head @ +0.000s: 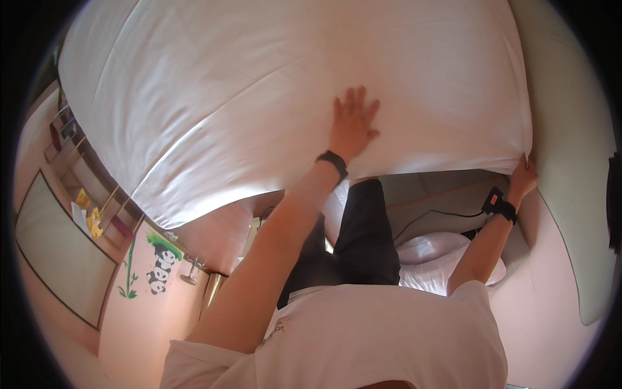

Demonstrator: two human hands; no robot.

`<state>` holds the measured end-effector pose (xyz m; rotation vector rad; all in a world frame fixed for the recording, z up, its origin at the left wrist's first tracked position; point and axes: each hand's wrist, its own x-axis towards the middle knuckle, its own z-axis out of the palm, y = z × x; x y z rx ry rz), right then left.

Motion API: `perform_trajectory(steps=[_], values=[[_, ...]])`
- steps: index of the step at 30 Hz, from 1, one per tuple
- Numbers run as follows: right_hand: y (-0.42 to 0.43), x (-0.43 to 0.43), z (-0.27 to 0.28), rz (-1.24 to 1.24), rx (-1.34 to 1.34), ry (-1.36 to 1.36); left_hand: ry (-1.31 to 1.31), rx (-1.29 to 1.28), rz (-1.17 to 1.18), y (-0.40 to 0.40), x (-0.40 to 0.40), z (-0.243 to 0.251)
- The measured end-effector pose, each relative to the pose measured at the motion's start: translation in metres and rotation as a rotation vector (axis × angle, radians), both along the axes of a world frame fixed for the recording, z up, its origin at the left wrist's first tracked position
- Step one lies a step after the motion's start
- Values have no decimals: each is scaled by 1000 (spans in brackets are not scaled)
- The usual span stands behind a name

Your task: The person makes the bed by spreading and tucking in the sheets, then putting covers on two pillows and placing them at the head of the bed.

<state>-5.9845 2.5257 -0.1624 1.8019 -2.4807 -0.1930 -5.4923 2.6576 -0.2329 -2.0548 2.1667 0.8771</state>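
A white bed sheet [233,97] covers the mattress before me, with long creases running across its left part. My left hand [353,124] lies flat on the sheet near its front edge, palm down and fingers spread. At the far right corner my right hand [525,176] pinches the edge of the sheet beside the padded headboard [563,131]. Dark bands circle both wrists. Close to the right one sits a small black device [492,200] with a cable [437,212]. What lies under the sheet's corner is hidden.
White pillows [437,255] lie below the bed edge at right, near my right forearm. The pink wall [544,272] bears the headboard. Leftward are a shelf [92,180] with several items, a dark-framed panel [63,248] and a panda wall painting [163,270]. My legs [364,233] stand against the bed.
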Motion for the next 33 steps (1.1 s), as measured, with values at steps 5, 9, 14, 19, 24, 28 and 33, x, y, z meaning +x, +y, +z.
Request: perform_trajectory(steps=[5, 9, 14, 19, 24, 28, 33], values=[[1, -4, -31, 36, 15, -123, 125, 72, 28, 34, -38, 7], [5, -13, -52, -1, 65, -192, 82, 115, 66, 36, -57, 9], [4, -14, -62, -13, 338, -335, 95, 81, 60, 35, -56, 4], [10, 7, -57, 231, 182, -537, 100, 28, 68, 37, -58, 0], [6, 39, -40, 120, 354, -783, -34, 161, -67, 28, -55, 2], [11, 58, -31, -226, 376, -1010, -72, 123, -77, 16, -49, 9], [12, 59, -10, -708, -248, -1321, 11, 191, 163, -41, -12, 4]])
